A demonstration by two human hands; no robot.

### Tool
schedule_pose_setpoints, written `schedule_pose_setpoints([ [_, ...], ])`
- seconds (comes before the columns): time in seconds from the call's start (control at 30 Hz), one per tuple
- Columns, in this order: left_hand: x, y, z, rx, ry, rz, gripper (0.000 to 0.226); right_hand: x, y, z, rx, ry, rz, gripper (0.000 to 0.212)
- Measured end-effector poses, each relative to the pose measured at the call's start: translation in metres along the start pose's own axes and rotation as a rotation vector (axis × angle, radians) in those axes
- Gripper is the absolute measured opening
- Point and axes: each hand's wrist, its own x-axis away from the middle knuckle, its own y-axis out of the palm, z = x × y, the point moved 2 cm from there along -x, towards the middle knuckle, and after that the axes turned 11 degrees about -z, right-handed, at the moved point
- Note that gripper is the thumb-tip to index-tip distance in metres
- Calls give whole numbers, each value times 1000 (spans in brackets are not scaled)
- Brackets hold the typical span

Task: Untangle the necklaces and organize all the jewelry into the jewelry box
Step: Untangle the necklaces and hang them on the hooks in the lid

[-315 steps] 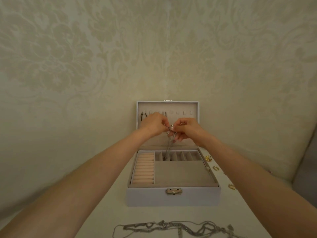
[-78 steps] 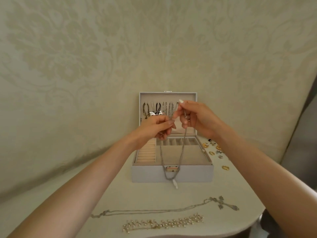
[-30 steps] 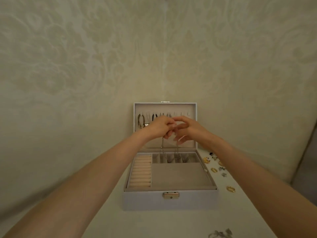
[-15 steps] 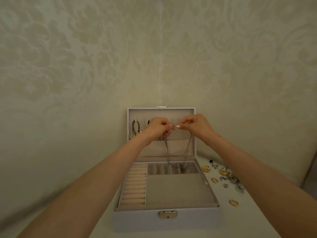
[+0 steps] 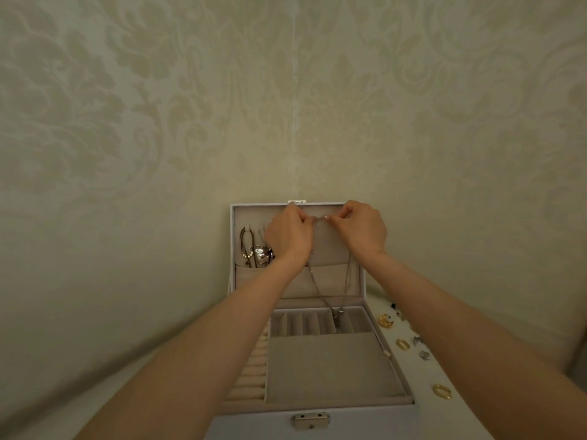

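Up at the lid (image 5: 330, 249) of the jewelry box (image 5: 317, 423): both hands raised side by side, close under the lid's top edge.

- Left hand (image 5: 290, 236): fingers curled, thumb and fingertips (image 5: 309, 221) pinching one end of a thin silver necklace (image 5: 314, 281).
- Right hand (image 5: 360, 230): same pinch on the other end. The two pinches nearly meet. The clasp between them is too small to make out.
- Necklace hangs from both pinches as a long narrow loop, one strand under each hand, running down over the lid's fabric pocket (image 5: 286, 282). Its low end, with a small pendant (image 5: 338, 315), dangles into the row of small slots (image 5: 305, 323) at the back of the tray.
- Box is open, lid upright against the patterned wall (image 5: 286, 106), latch (image 5: 310, 420) on the front wall facing the camera. Ring rolls (image 5: 251, 373) are along the tray's left side, partly behind the left forearm, with a flat grey panel (image 5: 330, 366) in the middle.
- Hung necklaces (image 5: 254, 252) are at the left of the lid, just beside the left wrist, their lower ends tucked into the pocket.
- On the white table (image 5: 432, 420), right of the box: gold earrings (image 5: 386, 320) and a few small silver pieces (image 5: 424, 355), loose, apart from each other.
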Motion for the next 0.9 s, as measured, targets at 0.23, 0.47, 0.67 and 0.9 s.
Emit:
schedule_pose_setpoints([
  [0.23, 7, 4, 0, -83, 16, 24, 19, 2, 9, 1, 95, 18, 10, 16],
  [0.47, 31, 11, -15, -97, 89, -20, 20, 16, 28, 21, -135, 29, -127, 16],
  [0.67, 49, 12, -30, -2, -23, -154, 19, 44, 31, 24, -595, 128, -328, 20],
  [0.9, 66, 16, -34, -71, -12, -250, 12, 56, 37, 23, -618, 190, -437, 25],
])
